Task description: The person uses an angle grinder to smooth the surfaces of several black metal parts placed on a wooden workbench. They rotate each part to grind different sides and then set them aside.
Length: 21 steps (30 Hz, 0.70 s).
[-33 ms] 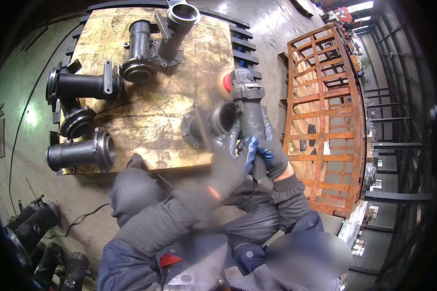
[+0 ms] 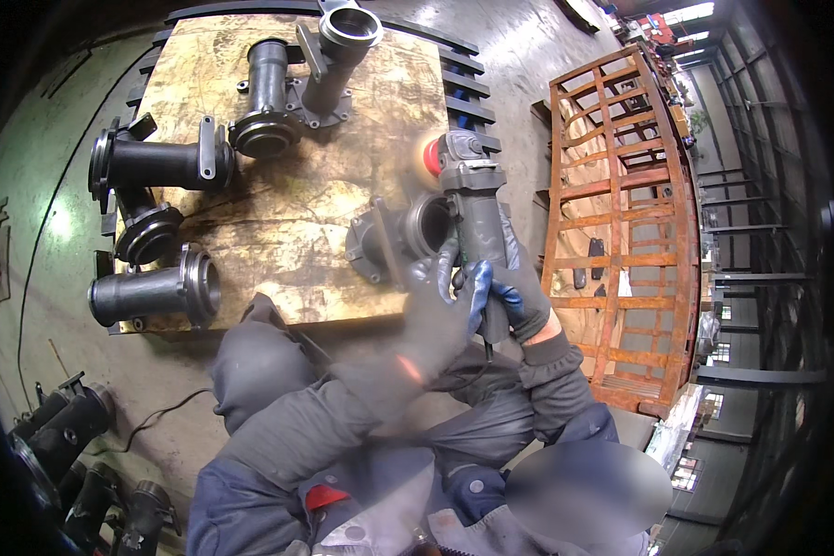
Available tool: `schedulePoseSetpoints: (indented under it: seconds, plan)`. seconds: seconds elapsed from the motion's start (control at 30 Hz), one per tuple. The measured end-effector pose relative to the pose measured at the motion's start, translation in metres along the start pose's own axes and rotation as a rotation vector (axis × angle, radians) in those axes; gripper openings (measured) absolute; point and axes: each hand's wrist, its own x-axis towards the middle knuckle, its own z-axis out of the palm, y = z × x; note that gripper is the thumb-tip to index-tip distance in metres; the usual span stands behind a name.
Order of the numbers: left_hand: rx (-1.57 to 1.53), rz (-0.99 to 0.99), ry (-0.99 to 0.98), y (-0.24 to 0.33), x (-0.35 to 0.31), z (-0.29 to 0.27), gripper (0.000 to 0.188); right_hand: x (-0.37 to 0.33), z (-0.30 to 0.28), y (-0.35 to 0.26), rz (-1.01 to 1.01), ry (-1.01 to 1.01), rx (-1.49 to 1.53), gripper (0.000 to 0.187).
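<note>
An angle grinder with a dark grey body points away from me over the right edge of the worktable. Its red disc looks blurred. My right hand, in a blue and grey glove, is wrapped round the grinder's rear body. My left hand, gloved alike, closes on the same body from the left. Just left of the grinder a dark cast pipe fitting with a flange lies on the wooden tabletop. The grinder partly covers the fitting's round opening.
Several more black flanged pipe fittings stand and lie along the table's left and far sides. Others are on the floor at lower left, near a dark cable. A rusty orange metal rack stands to the right.
</note>
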Motion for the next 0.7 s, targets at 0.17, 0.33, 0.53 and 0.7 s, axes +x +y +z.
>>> schedulePoseSetpoints:
  seconds: [0.17,0.33,0.53,0.7]
  plan:
    - [-0.039,0.072,0.059,-0.006,0.004,0.002,0.066,0.004,-0.009,0.011,-0.013,-0.009,-0.023,0.080]
    - [0.088,0.087,-0.025,-0.001,-0.002,0.002,0.059,-0.012,-0.008,0.004,-0.011,0.064,0.063,0.073]
    - [-0.131,0.041,-0.316,0.010,-0.005,0.007,0.053,-0.044,-0.019,0.004,-0.031,0.097,0.012,0.057]
    - [-0.308,-0.068,-0.487,0.010,-0.013,0.010,0.053,-0.074,-0.019,0.019,-0.074,0.199,-0.025,0.071]
